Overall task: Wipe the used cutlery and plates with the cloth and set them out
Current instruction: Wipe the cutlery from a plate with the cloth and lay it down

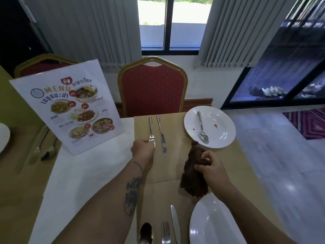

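Observation:
My left hand (142, 148) rests at the tine end of a fork (150, 128) that lies on the tan runner (174, 166); its fingers touch the tines. A knife (161, 136) lies just right of the fork. My right hand (211, 169) grips a bunched brown cloth (192, 176) on the runner. Beyond it stands a white plate (221, 124) with small sauce spots and a spoon (202, 129) lying in it. Near the bottom edge are a second white plate (211, 224), a knife (175, 224), a fork (165, 233) and a spoon (146, 231).
A standing menu card (68, 106) is on the white tablecloth at the left. More cutlery (45, 147) and a plate edge (3, 138) lie far left. A red chair (152, 87) faces the table's far side. The table's right edge drops to a tiled floor.

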{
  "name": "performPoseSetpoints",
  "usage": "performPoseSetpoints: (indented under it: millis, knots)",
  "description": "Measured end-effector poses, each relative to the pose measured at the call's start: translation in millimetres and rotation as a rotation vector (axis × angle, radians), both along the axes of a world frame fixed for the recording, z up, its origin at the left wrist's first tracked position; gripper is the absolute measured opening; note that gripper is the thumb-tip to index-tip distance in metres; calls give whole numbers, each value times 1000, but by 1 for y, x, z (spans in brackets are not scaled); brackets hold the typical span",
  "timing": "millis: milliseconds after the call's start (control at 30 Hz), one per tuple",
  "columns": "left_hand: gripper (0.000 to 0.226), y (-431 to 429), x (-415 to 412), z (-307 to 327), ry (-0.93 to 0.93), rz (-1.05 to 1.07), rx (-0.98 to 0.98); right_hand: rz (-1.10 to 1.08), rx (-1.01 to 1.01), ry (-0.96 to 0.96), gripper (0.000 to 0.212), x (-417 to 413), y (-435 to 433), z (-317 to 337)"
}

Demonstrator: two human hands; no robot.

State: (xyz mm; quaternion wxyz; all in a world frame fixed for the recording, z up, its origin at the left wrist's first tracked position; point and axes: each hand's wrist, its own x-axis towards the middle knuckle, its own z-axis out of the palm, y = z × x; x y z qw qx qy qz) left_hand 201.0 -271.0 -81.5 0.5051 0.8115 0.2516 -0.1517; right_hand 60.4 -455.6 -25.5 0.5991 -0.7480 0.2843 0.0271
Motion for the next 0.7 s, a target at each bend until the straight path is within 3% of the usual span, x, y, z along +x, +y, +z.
performPoseSetpoints:
  millis: [433,700]
  knots:
    - [18,-5,9,-10,-17,-115,81,-17,-24,-3,29,2,-8,-2]
    - [15,-17,7,-6,-144,-172,188,-85,25,-26,30,10,-23,3]
